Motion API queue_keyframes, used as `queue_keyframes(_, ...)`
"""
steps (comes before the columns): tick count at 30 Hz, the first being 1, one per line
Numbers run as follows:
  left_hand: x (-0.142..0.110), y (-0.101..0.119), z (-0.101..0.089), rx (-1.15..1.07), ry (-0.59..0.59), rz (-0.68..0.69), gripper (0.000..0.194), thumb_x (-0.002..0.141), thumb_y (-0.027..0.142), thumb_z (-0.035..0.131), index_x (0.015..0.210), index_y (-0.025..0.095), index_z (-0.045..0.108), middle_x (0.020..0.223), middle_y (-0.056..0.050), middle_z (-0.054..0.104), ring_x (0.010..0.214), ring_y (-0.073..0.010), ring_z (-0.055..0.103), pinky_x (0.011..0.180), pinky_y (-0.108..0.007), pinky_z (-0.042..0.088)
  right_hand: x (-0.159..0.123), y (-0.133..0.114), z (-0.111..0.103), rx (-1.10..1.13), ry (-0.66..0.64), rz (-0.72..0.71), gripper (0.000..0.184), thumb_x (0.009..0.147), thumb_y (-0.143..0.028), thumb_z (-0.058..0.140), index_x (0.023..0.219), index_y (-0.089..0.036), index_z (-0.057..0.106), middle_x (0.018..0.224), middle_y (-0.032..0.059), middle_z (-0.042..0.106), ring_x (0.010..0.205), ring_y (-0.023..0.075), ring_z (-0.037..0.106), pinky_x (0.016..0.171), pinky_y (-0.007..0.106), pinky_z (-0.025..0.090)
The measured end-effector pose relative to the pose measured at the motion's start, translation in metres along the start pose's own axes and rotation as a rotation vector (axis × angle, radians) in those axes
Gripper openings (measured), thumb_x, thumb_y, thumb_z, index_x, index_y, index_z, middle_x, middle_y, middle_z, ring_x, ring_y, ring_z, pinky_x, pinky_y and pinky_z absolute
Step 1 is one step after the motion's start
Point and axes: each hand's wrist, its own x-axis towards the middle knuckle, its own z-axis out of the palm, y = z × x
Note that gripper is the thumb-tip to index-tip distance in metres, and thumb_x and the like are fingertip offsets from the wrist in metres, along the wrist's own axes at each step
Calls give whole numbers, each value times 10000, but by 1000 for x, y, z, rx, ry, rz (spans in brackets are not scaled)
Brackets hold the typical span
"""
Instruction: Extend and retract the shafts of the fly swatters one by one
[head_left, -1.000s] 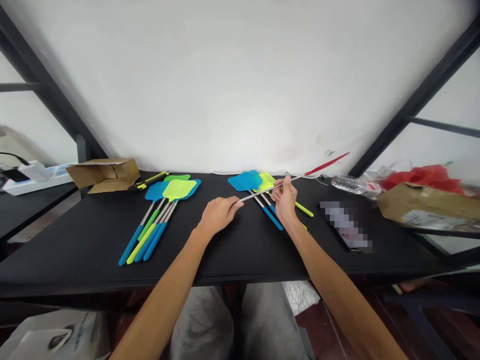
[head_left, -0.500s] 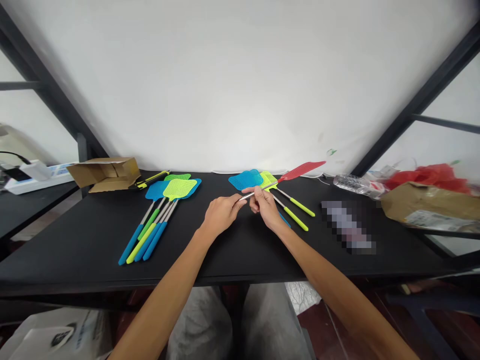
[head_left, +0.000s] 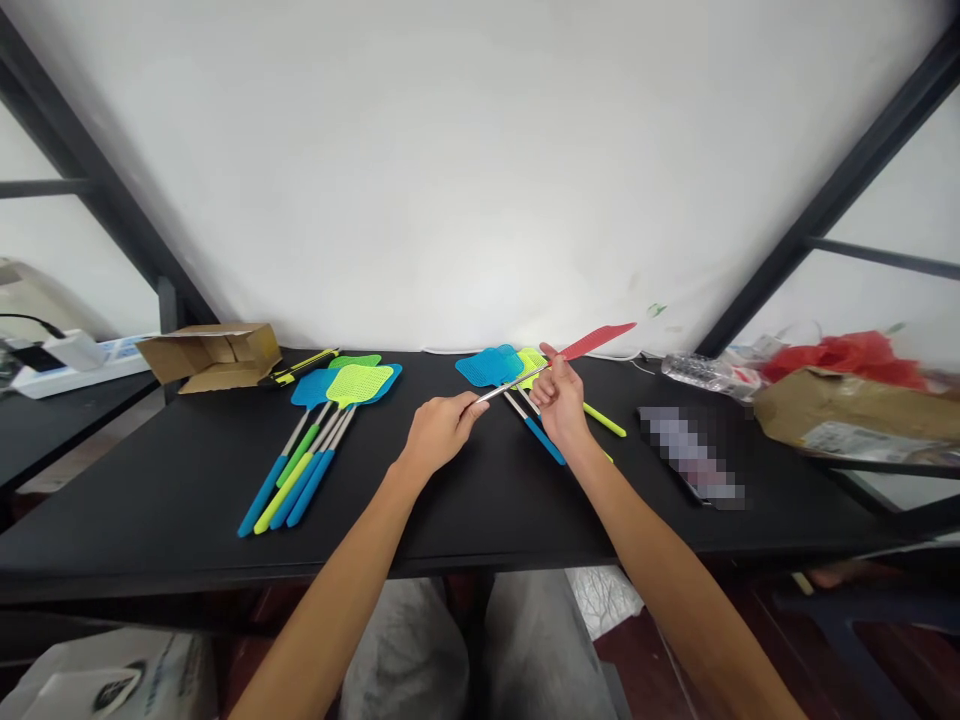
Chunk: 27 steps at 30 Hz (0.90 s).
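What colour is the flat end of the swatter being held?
The flat end is red, best in the head view.

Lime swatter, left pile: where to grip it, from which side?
Probably the near end of its lime handle, pinched from above, coming from the table's near edge: the handle points that way, blue handles lie close on both sides, and its mesh head overlaps a blue head from on top.
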Motion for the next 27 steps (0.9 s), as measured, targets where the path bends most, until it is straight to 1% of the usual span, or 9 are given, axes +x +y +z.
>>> queue_keyframes(4, -1, -2, 1, 1, -51, 8, 440, 987, 551, 327, 1065, 279, 664, 798, -27, 706, 750, -196, 646, 618, -249, 341, 4, -1, -3, 48, 57, -15, 406, 773, -555, 718, 1008, -238, 624, 534, -113, 232, 415, 65, 259, 413, 219, 271)
queue_keyframes(8, -1, -4, 3, 22, -56, 5, 406, 973, 548, 376, 1135, 292, 648, 820, -28, 713, 784, -213, 656, 630, -258, 356, 13, -10, -17, 129, 195, -55, 424, 783, -600, 679, 961, -221, 615, 510, -120, 224, 408, 64, 233, 405, 219, 262)
queue_keyframes(10, -1, -5, 3, 25, -54, 10, 402, 979, 538, 369, 1129, 291, 648, 813, -26, 710, 781, -211, 654, 635, -260, 358, 17, -13, -24, 147, 240, -75, 425, 814, -617, 634, 930, -208, 615, 496, -119, 214, 404, 65, 224, 402, 219, 261)
queue_keyframes(14, -2, -6, 4, 55, -57, 35, 391, 985, 524, 360, 1080, 281, 651, 820, -32, 707, 785, -212, 652, 630, -260, 354, 20, -11, -30, 147, 258, -105, 427, 850, -615, 590, 901, -193, 622, 479, -115, 228, 405, 65, 223, 413, 213, 263)
queue_keyframes(17, -3, -7, 5, 76, -80, 54, 395, 994, 505, 340, 1038, 263, 649, 810, -44, 699, 768, -208, 650, 623, -257, 347, 19, -8, -28, 114, 245, -124, 446, 837, -633, 595, 895, -191, 624, 460, -116, 238, 404, 67, 217, 414, 212, 244)
queue_keyframes(21, -3, -6, 7, 97, -124, 88, 416, 1006, 493, 301, 979, 242, 632, 780, -52, 683, 750, -215, 648, 617, -264, 340, 16, -3, -22, 39, 190, -126, 446, 834, -657, 577, 858, -211, 590, 455, -117, 231, 397, 70, 208, 414, 212, 227)
queue_keyframes(23, -3, -4, 8, 112, -140, 98, 430, 1012, 492, 274, 965, 234, 614, 768, -52, 676, 741, -219, 648, 616, -266, 338, 12, 1, -17, 7, 132, -98, 429, 836, -648, 584, 841, -219, 572, 460, -116, 228, 399, 70, 201, 416, 210, 221)
queue_keyframes(27, -2, 0, 9, 145, -154, 104, 447, 1019, 490, 229, 945, 224, 581, 748, -47, 666, 723, -222, 646, 598, -268, 325, 2, 10, -5, -32, -25, -25, 388, 852, -613, 591, 850, -225, 576, 470, -107, 244, 410, 72, 203, 427, 211, 234)
